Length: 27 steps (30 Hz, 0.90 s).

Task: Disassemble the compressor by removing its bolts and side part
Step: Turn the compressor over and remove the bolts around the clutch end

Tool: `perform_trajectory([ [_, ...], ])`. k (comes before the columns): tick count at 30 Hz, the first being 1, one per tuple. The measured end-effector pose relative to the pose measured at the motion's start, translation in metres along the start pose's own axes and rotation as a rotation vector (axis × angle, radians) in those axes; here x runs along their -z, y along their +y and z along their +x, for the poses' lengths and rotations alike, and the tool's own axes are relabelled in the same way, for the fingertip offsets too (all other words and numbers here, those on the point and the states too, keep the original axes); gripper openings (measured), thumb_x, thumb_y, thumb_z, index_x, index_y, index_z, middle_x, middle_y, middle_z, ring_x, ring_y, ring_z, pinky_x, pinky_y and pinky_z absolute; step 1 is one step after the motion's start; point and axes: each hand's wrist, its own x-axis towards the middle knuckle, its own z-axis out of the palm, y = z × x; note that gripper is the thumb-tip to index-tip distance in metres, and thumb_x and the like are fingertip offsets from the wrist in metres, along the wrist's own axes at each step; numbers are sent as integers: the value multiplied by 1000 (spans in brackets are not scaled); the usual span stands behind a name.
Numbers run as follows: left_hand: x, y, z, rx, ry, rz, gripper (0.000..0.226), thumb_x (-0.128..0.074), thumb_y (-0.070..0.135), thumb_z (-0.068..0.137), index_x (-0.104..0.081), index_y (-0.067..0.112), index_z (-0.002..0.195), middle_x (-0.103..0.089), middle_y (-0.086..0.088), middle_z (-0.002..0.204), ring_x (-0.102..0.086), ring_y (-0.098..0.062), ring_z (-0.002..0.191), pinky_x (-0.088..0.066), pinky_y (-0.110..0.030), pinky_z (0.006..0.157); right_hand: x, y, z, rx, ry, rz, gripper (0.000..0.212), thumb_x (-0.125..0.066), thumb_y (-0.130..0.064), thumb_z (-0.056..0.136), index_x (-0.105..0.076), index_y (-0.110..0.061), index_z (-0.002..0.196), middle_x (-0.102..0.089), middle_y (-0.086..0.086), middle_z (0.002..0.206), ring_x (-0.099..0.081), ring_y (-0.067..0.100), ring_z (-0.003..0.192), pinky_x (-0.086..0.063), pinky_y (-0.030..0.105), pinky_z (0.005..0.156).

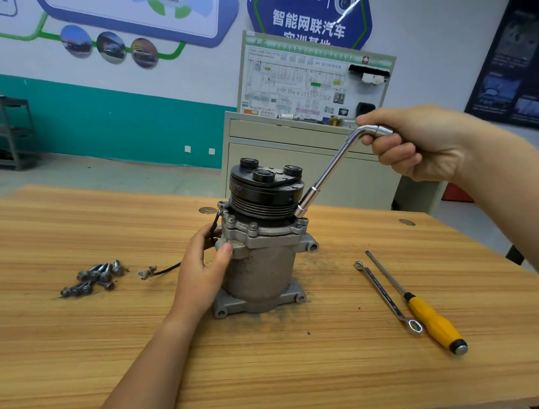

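1. The compressor (259, 265) stands upright on its base near the middle of the desk (254, 373), with the black pulley (267, 195) on top.
2. My left hand (202, 272) wraps the grey body just under the flange, thumb on the front and fingers round the far side.
3. My right hand (419, 143) is closed round the short arm of the L-shaped socket wrench (331, 167). Its socket end sits at a flange bolt on the right, just beside the pulley.
4. I judge the housing to be cast metal: heavy, rigid and safe to grip hard. With the pulley up high it may tip or twist under wrench torque.
5. The surface looks grimy, so it may be slippery. I'd brace it at the body or the flange ears, never by the thin wire (163, 269).
6. Loose bolts (95, 277) lie heaped well to the left. They are small and likely to roll.
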Motion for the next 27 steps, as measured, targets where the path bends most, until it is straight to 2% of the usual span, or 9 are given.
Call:
perform_trajectory([
  [4,0,0,0,-3,5,-2,63,-42,61,66,-45,37,123,-50,28,117,-47,3,114,-39,-27,97,1,-3,-1,6,10,-47,34,-46,-31,94,-45,-12,66,-32,-10,36,-28,2,23,-21,10,22],
  [7,0,2,0,1,7,-2,58,-43,60,66,-45,41,121,-49,30,116,-48,0,115,-41,-31,98,-1,-3,1,13,7,-73,34,-45,-31,95,-45,-12,67,-32,-9,37,-28,3,23,-22,10,22],
  [13,0,1,-1,-27,42,44,66,-42,62,67,-43,35,127,-49,14,128,-46,-7,120,-40,-38,102,-3,-9,6,16,-4,-148,34,-46,-30,94,-46,-12,66,-32,-9,37,-28,3,24,-22,10,23],
  [18,0,1,-2,-23,46,55,67,-42,63,67,-39,36,128,-45,14,130,-44,-7,119,-40,-39,103,-7,-13,20,35,39,-164,34,-47,-30,95,-47,-11,67,-33,-9,37,-29,3,25,-23,10,25],
  [23,-1,2,-3,-27,41,55,67,-41,64,68,-40,35,128,-46,13,129,-46,-8,118,-41,-34,98,-21,-7,42,269,218,-259,22,-55,-21,92,-54,-10,73,-44,-6,38,-40,5,31,-33,13,34],
  [27,-1,3,-3,-41,50,86,64,-41,64,68,-41,36,126,-44,13,128,-45,-2,114,-41,-37,100,-43,0,59,406,249,-191,27,-43,-22,96,-50,-12,73,-51,-5,42,-51,8,38,-49,25,54],
])
